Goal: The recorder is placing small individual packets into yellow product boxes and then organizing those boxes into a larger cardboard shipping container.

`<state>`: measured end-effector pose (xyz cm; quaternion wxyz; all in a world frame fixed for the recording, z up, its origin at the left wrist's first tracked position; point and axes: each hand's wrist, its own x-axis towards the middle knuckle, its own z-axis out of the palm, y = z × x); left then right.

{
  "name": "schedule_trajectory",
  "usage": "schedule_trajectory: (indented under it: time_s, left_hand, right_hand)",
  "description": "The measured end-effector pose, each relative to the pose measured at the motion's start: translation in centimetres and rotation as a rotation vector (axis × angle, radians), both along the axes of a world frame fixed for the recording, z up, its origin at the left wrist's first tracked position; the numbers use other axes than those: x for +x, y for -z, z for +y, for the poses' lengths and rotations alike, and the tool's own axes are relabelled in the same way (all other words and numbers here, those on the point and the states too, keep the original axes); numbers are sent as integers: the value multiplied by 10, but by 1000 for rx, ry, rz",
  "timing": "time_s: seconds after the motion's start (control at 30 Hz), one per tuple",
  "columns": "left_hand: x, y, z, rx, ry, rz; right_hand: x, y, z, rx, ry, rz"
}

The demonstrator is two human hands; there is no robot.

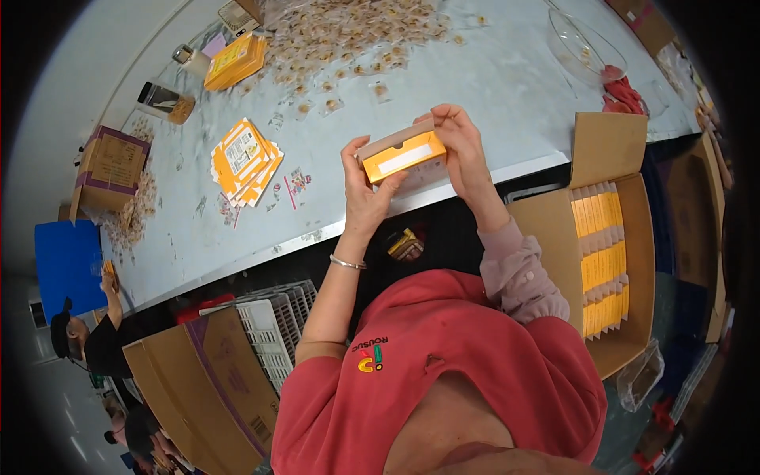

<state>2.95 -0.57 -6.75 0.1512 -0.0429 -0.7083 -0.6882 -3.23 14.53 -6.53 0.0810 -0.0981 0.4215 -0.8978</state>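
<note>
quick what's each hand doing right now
left hand: closed on the left end of the small orange box
right hand: closed on the box's right end, fingers at its open flap

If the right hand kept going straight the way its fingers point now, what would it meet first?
The right hand points up-left over the small orange carton it holds. Beyond it, probably the scattered small clear packets on the grey table, though depth is unclear.

Red top, pink right sleeve, silver left-wrist bangle
</note>
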Motion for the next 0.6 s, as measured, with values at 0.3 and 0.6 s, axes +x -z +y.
schedule_trajectory:
  time_s: [0.3,0.6]
  left_hand:
    - [-13,27,-42,91,-184,-46]
    - [7,60,-175,311,-704,-51]
  right_hand:
    - [-45,10,-43,239,-225,-47]
    - [-217,87,-103,1616,360,654]
